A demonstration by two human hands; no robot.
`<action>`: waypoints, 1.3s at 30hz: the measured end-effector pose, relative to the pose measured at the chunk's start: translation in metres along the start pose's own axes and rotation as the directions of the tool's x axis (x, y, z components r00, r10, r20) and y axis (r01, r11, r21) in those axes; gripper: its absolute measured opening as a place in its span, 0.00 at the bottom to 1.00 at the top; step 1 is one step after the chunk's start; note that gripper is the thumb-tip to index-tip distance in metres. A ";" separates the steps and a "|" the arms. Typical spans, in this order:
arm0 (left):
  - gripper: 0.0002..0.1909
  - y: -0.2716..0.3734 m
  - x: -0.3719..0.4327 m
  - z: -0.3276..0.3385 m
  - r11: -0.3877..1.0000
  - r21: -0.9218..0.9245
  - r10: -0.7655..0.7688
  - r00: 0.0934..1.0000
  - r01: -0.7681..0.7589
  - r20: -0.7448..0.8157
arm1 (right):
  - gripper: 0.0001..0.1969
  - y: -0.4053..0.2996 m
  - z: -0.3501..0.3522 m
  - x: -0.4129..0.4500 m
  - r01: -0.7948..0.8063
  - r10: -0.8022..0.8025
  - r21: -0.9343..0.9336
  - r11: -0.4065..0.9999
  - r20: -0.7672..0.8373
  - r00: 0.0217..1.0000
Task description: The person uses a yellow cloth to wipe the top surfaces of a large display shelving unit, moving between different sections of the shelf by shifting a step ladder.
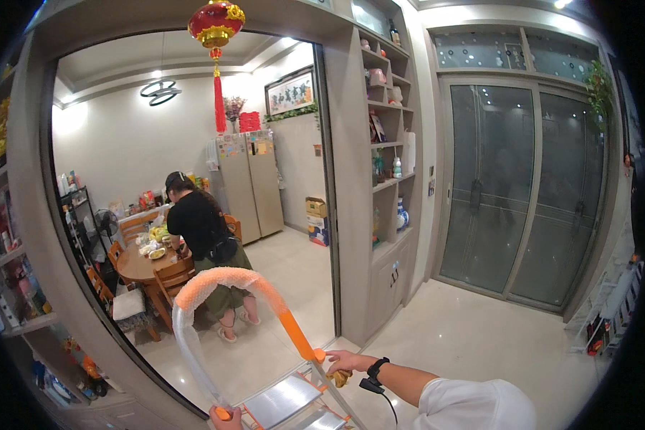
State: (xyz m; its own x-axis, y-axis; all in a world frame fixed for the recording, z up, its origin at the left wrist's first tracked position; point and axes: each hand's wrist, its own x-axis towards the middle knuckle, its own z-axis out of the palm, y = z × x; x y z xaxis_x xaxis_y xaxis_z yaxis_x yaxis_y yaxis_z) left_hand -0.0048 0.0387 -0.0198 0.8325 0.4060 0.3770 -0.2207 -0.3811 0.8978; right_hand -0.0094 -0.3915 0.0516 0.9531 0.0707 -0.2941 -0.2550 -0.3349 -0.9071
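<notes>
A step ladder with an orange handrail hoop (295,330) and metal steps (282,400) stands in front of me. Clear bubble wrap (220,279) covers the top and left side of the hoop. At the bottom edge, my left hand (227,419) grips the lower left end of the rail by an orange part; the frame cuts off some of this hand. My right hand (349,361) is at the right side rail, its fingertips by an orange joint (319,355). A crumpled yellow-brown cloth (339,378) is bunched under its palm and fingers.
Beyond a wide doorway, a person in black (196,220) leans over a round wooden table (134,263) with food and chairs. A red lantern (216,22) hangs overhead. Display shelves (389,142) flank the opening; sliding glass doors (489,215) stand right.
</notes>
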 end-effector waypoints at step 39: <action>0.03 0.144 -0.167 0.076 0.898 -0.326 -0.248 0.952 0.295 0.181 | 0.15 0.081 -0.034 -0.179 -0.234 0.186 -0.042 0.971 -0.476 0.860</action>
State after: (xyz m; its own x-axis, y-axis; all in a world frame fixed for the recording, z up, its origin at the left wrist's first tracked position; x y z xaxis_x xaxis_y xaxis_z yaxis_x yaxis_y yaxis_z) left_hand -0.1371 -0.1468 0.0298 0.9389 0.3307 0.0956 -0.1179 0.0481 0.9919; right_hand -0.1954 -0.4632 0.0406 0.8494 -0.4484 -0.2784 -0.4635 -0.3815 -0.7998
